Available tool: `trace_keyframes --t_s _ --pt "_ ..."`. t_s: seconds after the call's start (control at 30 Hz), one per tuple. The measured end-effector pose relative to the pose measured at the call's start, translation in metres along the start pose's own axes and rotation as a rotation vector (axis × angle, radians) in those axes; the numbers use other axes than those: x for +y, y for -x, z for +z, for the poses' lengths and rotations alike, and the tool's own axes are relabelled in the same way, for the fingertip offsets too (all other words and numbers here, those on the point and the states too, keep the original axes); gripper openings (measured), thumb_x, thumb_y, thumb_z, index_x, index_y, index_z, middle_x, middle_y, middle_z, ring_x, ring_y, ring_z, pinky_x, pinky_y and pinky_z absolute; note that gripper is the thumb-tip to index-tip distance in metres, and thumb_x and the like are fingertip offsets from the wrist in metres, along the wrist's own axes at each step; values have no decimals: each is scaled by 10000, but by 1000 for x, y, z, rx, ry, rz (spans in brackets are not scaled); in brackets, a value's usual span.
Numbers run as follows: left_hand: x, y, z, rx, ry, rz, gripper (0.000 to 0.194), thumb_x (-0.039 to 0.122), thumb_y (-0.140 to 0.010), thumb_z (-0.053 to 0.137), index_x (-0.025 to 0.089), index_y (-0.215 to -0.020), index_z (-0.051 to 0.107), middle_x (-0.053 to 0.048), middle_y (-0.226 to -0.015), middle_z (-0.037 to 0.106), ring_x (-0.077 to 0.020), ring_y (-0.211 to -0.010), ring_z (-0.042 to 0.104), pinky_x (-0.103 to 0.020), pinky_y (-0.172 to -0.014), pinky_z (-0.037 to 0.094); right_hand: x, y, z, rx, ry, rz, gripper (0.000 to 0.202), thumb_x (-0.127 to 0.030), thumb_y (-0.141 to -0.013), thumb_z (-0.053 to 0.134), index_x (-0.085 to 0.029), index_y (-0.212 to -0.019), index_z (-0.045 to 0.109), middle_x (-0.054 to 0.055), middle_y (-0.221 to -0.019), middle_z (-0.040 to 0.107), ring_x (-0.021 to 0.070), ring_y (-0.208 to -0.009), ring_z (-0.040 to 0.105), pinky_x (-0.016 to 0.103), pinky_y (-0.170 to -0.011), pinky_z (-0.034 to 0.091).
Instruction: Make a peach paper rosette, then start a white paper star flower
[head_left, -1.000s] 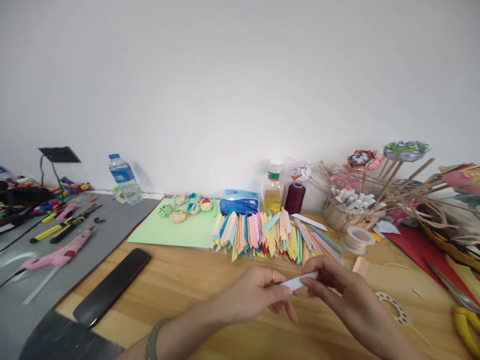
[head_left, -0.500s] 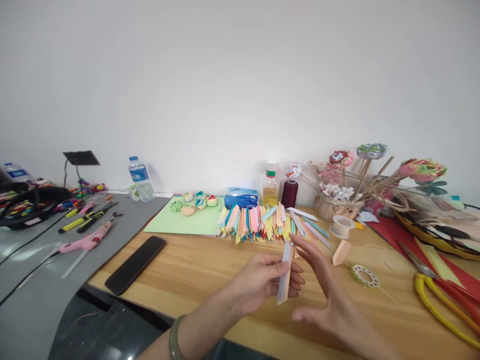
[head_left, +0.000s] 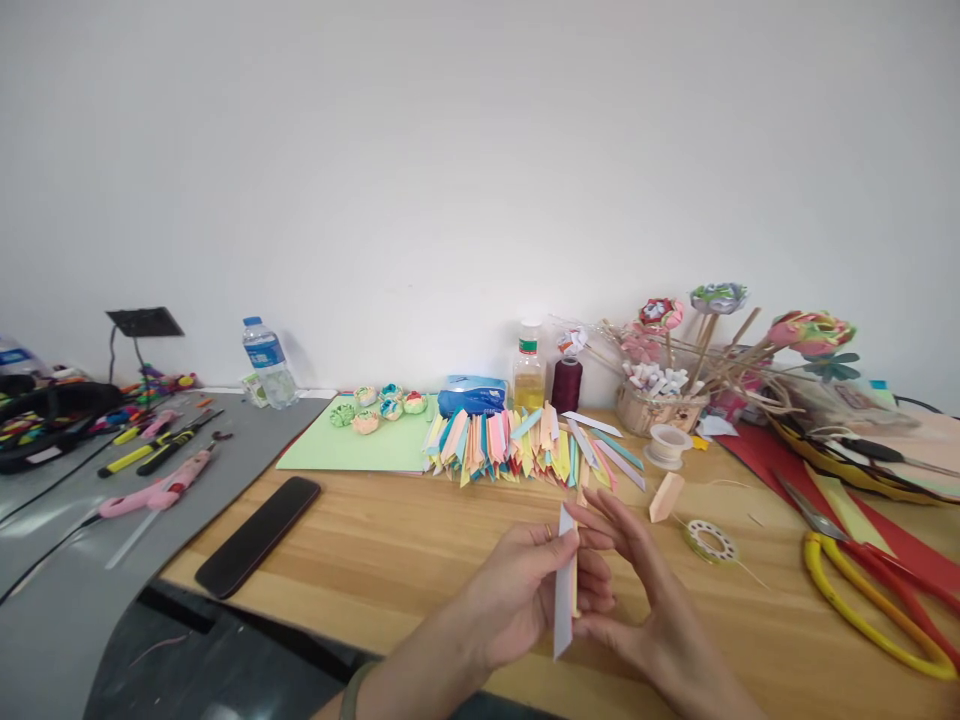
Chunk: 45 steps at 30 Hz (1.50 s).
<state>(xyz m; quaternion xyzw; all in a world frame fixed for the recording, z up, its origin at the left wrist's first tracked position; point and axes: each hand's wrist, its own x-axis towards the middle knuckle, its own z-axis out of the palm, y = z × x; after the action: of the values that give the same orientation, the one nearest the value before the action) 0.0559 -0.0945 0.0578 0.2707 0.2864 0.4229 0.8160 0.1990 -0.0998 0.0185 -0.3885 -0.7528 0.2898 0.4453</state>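
My left hand [head_left: 525,590] pinches a small stack of folded paper strips [head_left: 563,595], a pale lilac one facing left with yellow edges behind it. My right hand [head_left: 649,605] is beside the stack, its fingertips at the upper right edge and its thumb near the lower end, fingers apart. Behind my hands lies a long row of folded coloured paper pieces [head_left: 495,445]. A single peach folded piece [head_left: 666,497] rests right of my right hand, close to a flat ring of thread [head_left: 709,541].
A black phone [head_left: 259,535] lies at left, beyond it green paper [head_left: 315,450] with small paper rosettes. Yellow-handled scissors [head_left: 862,610] are at right. Along the wall stand an oil bottle [head_left: 529,375], a dark thread spool [head_left: 567,386] and a basket [head_left: 660,412] of paper flowers.
My right hand has closed in on the strips, its thumb now near their lower end. The stack has moved slightly down and stands more upright. The whole view has shifted a little.
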Motion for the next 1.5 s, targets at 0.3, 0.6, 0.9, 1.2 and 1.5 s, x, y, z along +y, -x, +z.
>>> trace_keyframes --t_s 0.3,0.6,0.9,1.2,1.5 --pt "1 -1 -5 -13 -16 61 247 337 -704 635 109 -775 570 54 -501 427 -30 -434 362 -169 -451 316 0 -7 -7 11 -254 151 507 -532 -831 403 -319 -1288 346 59 -1348 411 236 -1207 405 393 -959 371" --pt "-5 -5 -31 -157 -648 -255 140 273 -733 526 135 -755 520 67 -528 436 -16 -349 272 -178 -376 184 2 -22 -4 -229 102 187 297 -407 -823 463 -198 -709 641 24 -662 630 156 -607 579 242 -563 441" --pt "12 -6 -48 99 -1436 251 205 276 -757 531 197 -895 660 -32 -913 659 -162 -844 556 -250 -749 386 32 -27 -7 -317 47 420 371 -485 -811 412 -177 -785 616 32 -706 647 193 -658 592 254 -586 449" --pt "33 -31 -66 3 -1695 312 306 382 -822 450 192 -825 689 -32 -807 692 -150 -743 597 -221 -663 400 42 -55 -11 -472 282 383 361 -420 -855 365 -184 -729 607 35 -741 662 193 -703 589 254 -611 423" --pt "105 -107 -57 311 -2009 425 231 310 -807 464 244 -945 638 -19 -908 679 -190 -867 603 -276 -742 430 46 -58 -22 -520 438 172 340 -406 -893 332 -270 -923 642 33 -863 663 190 -751 621 271 -665 455"
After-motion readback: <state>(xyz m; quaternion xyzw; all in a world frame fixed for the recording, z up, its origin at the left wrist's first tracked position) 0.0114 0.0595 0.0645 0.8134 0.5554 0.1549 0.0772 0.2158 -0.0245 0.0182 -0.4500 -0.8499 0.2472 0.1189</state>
